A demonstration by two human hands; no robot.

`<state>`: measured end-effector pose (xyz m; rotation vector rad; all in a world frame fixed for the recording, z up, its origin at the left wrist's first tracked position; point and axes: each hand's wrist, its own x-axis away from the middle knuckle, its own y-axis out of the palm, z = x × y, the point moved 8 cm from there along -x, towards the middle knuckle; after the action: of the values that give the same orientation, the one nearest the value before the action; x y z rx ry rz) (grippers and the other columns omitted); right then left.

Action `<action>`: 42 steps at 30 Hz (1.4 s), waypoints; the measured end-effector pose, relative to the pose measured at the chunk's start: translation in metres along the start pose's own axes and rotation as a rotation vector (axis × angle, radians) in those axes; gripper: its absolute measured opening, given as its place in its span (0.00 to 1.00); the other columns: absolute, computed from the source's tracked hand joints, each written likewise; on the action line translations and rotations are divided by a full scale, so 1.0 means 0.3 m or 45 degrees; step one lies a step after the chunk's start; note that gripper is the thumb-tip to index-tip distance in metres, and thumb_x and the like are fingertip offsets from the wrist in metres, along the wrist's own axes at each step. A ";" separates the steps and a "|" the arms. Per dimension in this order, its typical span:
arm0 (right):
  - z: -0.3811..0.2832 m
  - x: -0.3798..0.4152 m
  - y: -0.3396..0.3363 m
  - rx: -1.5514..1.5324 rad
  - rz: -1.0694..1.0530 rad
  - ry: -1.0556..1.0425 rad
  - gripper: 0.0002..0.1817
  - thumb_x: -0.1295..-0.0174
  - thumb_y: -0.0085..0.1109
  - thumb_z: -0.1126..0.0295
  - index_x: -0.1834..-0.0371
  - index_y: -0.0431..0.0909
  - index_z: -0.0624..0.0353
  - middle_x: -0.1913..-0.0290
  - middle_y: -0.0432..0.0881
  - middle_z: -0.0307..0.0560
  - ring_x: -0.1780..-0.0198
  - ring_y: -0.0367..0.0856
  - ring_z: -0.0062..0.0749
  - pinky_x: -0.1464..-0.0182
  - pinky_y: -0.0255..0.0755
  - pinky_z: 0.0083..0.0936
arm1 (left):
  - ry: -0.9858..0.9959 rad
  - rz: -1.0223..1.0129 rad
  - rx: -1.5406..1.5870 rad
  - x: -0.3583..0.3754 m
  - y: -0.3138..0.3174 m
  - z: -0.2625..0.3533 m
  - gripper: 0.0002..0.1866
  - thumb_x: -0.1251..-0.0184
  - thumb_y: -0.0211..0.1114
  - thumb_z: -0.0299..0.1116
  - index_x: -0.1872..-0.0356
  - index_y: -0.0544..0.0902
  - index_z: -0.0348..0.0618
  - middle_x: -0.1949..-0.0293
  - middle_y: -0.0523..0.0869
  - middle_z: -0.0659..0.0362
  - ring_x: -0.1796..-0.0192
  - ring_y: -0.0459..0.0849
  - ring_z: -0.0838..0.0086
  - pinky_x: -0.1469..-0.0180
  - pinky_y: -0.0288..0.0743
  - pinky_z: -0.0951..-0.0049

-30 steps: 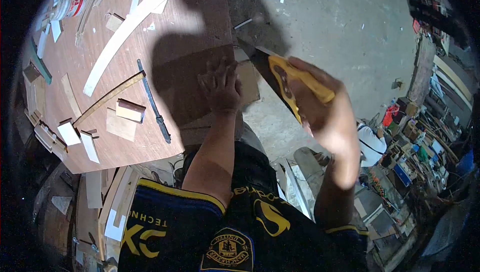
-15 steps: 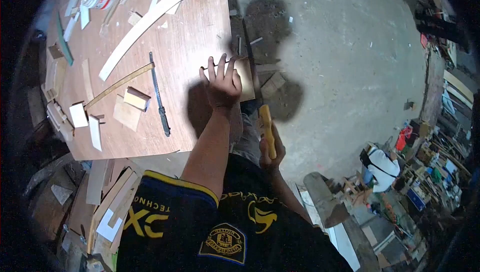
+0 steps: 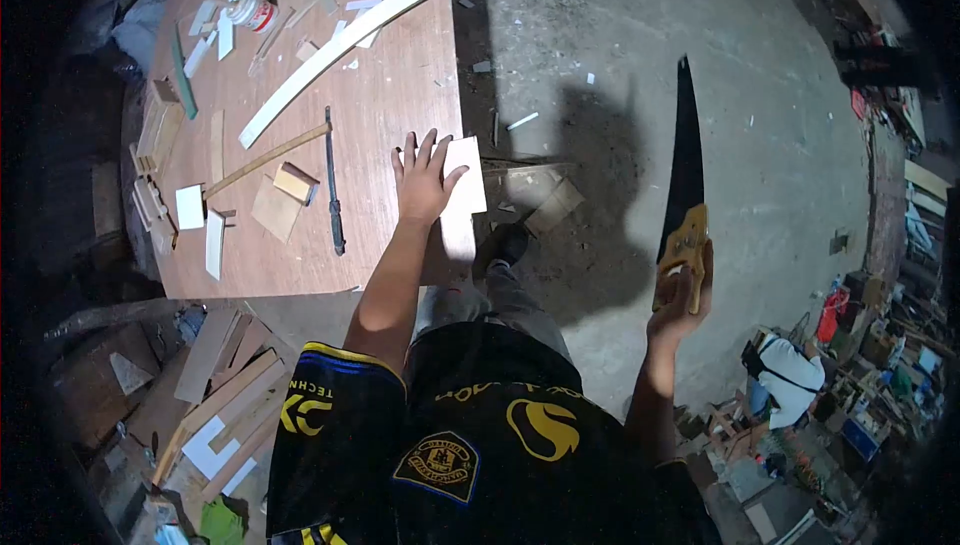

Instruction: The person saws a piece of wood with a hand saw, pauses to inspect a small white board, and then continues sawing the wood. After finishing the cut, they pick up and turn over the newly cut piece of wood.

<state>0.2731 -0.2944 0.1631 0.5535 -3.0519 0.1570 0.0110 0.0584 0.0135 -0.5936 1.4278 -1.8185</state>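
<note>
Left hand (image 3: 424, 188): palm down, fingers spread, resting on a pale board (image 3: 467, 175). Board: flat at the right edge of the table (image 3: 395, 95), partly covered by the hand, apparently jutting slightly past the edge, though hard to tell from above. Right hand (image 3: 682, 319): well apart from the left, out over the floor (image 3: 770, 175), fingers wrapped around the yellow handle of a saw (image 3: 685, 160); dark blade pointing away from the body, clear of the board. Also on the table, left of the board: slim saw (image 3: 335, 215) with dark handle, touching the end of a narrow wooden stick (image 3: 268, 159); beyond, long curved strip (image 3: 335, 60) and small tub (image 3: 250, 13) among offcuts.
</note>
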 end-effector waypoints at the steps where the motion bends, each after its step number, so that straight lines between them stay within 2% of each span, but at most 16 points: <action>1: 0.014 0.006 -0.029 0.041 0.050 0.059 0.28 0.25 0.52 0.73 0.23 0.65 0.65 0.45 0.82 0.45 0.64 0.75 0.20 0.66 0.69 0.16 | -0.016 -0.083 -0.012 0.026 -0.006 -0.007 0.39 0.33 0.62 0.64 0.26 0.70 0.54 0.24 0.66 0.53 0.20 0.57 0.45 0.23 0.44 0.32; 3: 0.046 0.043 -0.059 -0.022 0.005 0.179 0.27 0.25 0.51 0.74 0.23 0.66 0.65 0.46 0.81 0.44 0.64 0.75 0.19 0.65 0.69 0.16 | -0.008 -0.202 -0.084 0.073 -0.026 -0.021 0.59 0.48 0.67 0.74 0.19 0.58 0.52 0.22 0.59 0.44 0.20 0.53 0.41 0.24 0.44 0.32; 8: 0.103 0.106 -0.031 0.023 -0.138 0.237 0.26 0.25 0.48 0.74 0.25 0.67 0.66 0.44 0.81 0.52 0.65 0.76 0.19 0.67 0.71 0.17 | -0.037 -0.394 0.056 0.163 -0.069 -0.061 0.78 0.68 0.79 0.73 0.18 0.46 0.44 0.30 0.64 0.39 0.27 0.61 0.43 0.25 0.46 0.37; 9: -0.007 0.111 0.041 0.496 -0.264 -0.449 0.26 0.25 0.51 0.70 0.26 0.68 0.67 0.37 0.79 0.54 0.50 0.81 0.29 0.56 0.78 0.23 | -0.160 -0.552 0.025 0.172 -0.068 -0.067 0.78 0.69 0.81 0.70 0.18 0.47 0.44 0.31 0.66 0.41 0.27 0.61 0.44 0.26 0.48 0.35; 10: -0.007 0.119 0.047 0.487 -0.267 -0.459 0.26 0.25 0.51 0.70 0.26 0.68 0.67 0.37 0.79 0.54 0.50 0.81 0.29 0.56 0.78 0.23 | -0.281 -0.709 -0.005 0.186 -0.061 -0.080 0.78 0.70 0.83 0.67 0.18 0.47 0.43 0.32 0.67 0.42 0.28 0.62 0.46 0.27 0.50 0.34; 12: 0.085 0.137 0.066 -0.007 -0.253 0.230 0.26 0.25 0.54 0.68 0.27 0.70 0.67 0.33 0.77 0.54 0.40 0.79 0.34 0.46 0.77 0.27 | -0.361 -0.738 -0.034 0.192 -0.062 -0.110 0.76 0.74 0.85 0.65 0.20 0.53 0.43 0.34 0.68 0.41 0.29 0.64 0.45 0.28 0.55 0.38; 13: 0.048 0.144 0.100 0.077 -0.327 0.192 0.25 0.24 0.55 0.67 0.25 0.70 0.59 0.33 0.78 0.48 0.46 0.78 0.23 0.48 0.74 0.20 | -0.383 -0.763 0.017 0.192 -0.068 -0.125 0.69 0.70 0.85 0.63 0.23 0.59 0.45 0.35 0.70 0.42 0.30 0.68 0.46 0.30 0.61 0.41; 16: 0.041 0.142 0.177 0.043 -0.370 0.128 0.25 0.24 0.55 0.67 0.25 0.71 0.59 0.34 0.78 0.47 0.50 0.78 0.22 0.53 0.74 0.18 | -0.332 -0.730 0.122 0.176 -0.147 -0.114 0.52 0.59 0.83 0.58 0.30 0.71 0.48 0.40 0.76 0.45 0.37 0.76 0.48 0.38 0.72 0.48; 17: 0.029 0.144 0.179 0.026 -0.371 0.182 0.27 0.26 0.55 0.69 0.26 0.69 0.66 0.33 0.78 0.52 0.38 0.77 0.33 0.38 0.72 0.29 | -0.244 -0.689 0.175 0.171 -0.185 -0.088 0.42 0.52 0.81 0.55 0.35 0.77 0.49 0.43 0.80 0.47 0.42 0.81 0.49 0.44 0.78 0.52; 18: 0.006 0.146 0.209 0.025 -0.377 0.173 0.27 0.26 0.55 0.69 0.26 0.69 0.66 0.33 0.78 0.52 0.38 0.77 0.33 0.38 0.72 0.29 | -0.247 -0.680 0.177 0.175 -0.227 -0.065 0.42 0.52 0.81 0.55 0.35 0.77 0.49 0.43 0.80 0.47 0.42 0.81 0.49 0.44 0.78 0.52; 20: -0.053 0.154 0.274 0.001 -0.454 0.046 0.26 0.25 0.55 0.67 0.25 0.71 0.55 0.41 0.81 0.45 0.60 0.75 0.17 0.65 0.70 0.15 | -0.197 -0.447 0.254 0.176 -0.351 -0.001 0.30 0.41 0.75 0.43 0.37 0.78 0.52 0.53 0.85 0.50 0.50 0.85 0.50 0.50 0.81 0.52; 24: -0.080 0.193 0.376 0.023 -0.591 0.159 0.26 0.25 0.55 0.67 0.24 0.71 0.54 0.53 0.83 0.39 0.68 0.70 0.13 0.70 0.66 0.15 | -0.085 -0.116 0.316 0.196 -0.534 0.004 0.22 0.37 0.72 0.37 0.41 0.83 0.52 0.59 0.84 0.51 0.57 0.85 0.50 0.55 0.80 0.54; 30: -0.132 0.289 0.582 0.057 -0.749 0.052 0.26 0.26 0.55 0.70 0.25 0.71 0.59 0.69 0.77 0.31 0.77 0.64 0.10 0.75 0.60 0.12 | -0.110 -0.063 0.349 0.237 -0.771 -0.023 0.20 0.38 0.73 0.35 0.44 0.85 0.57 0.58 0.82 0.54 0.55 0.84 0.53 0.52 0.79 0.55; 36: -0.090 0.358 0.711 0.181 -0.851 -0.116 0.27 0.26 0.55 0.67 0.26 0.70 0.63 0.58 0.83 0.39 0.72 0.69 0.12 0.72 0.65 0.13 | -0.153 0.049 0.329 0.271 -0.896 -0.111 0.22 0.41 0.73 0.34 0.43 0.86 0.63 0.60 0.81 0.58 0.56 0.83 0.58 0.53 0.79 0.58; 38: -0.140 0.404 0.764 0.073 -0.947 0.062 0.25 0.25 0.55 0.70 0.28 0.70 0.69 0.30 0.75 0.60 0.33 0.76 0.43 0.32 0.70 0.35 | -0.149 0.066 0.324 0.281 -0.913 -0.140 0.22 0.41 0.73 0.34 0.44 0.86 0.62 0.60 0.81 0.58 0.56 0.83 0.58 0.53 0.79 0.58; 42: -0.142 0.428 0.803 0.047 -0.983 -0.083 0.25 0.24 0.55 0.70 0.28 0.69 0.70 0.30 0.75 0.60 0.32 0.76 0.42 0.32 0.71 0.35 | -0.119 0.092 0.261 0.283 -0.942 -0.188 0.22 0.43 0.73 0.33 0.45 0.86 0.59 0.59 0.81 0.59 0.56 0.83 0.59 0.52 0.79 0.58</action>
<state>0.0688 -0.1104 0.1899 1.6850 -2.6437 0.1639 -0.1581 0.0581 0.2617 -0.5084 1.1690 -1.8277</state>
